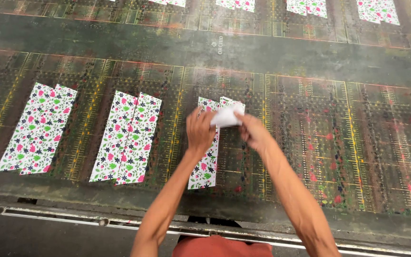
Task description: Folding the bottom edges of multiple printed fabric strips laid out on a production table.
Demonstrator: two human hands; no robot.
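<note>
A long, ink-stained printing tabletop (310,62) fills the frame. Floral-printed fabric strips (38,128) lie in pairs at left and centre-left. At centre, another floral strip (205,166) runs from the hands down toward the lower edge, tilted slightly. Both hands pinch a white folded fabric piece (225,117) over its top end: left hand (200,131) from the left, right hand (254,133) from the right.
</note>
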